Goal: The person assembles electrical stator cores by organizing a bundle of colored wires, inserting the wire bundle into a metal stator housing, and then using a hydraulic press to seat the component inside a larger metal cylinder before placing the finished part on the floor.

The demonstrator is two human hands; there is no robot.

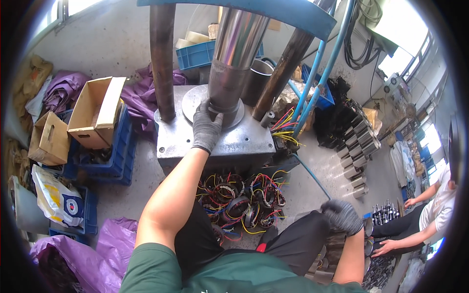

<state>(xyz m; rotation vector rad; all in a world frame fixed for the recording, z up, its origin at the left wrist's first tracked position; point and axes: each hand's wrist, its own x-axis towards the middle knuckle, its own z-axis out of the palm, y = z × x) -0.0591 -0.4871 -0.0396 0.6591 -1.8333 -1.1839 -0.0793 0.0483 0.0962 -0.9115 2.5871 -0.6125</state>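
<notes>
My left hand (207, 128), in a dark grey knit glove, reaches out to the press. Its fingers curl against the lower left side of a dark metal cylinder (227, 88), thumb across the front. That cylinder stands upright on a round steel plate (192, 103), directly under the shiny ram (240, 36); my fingers partly hide its foot. By my right knee, my right hand (343, 217), gloved alike, is closed at the end of a thin blue rod (312, 175) that slants down from the press. The grip itself is partly hidden.
Wound stators (239, 205) with coloured wires lie on the floor between my legs and the press. Blue crates (128, 161) with cardboard boxes (97, 110) stand left. Metal sleeves (359, 144) are stacked at right. Another person (435, 205) works at far right, both hands out.
</notes>
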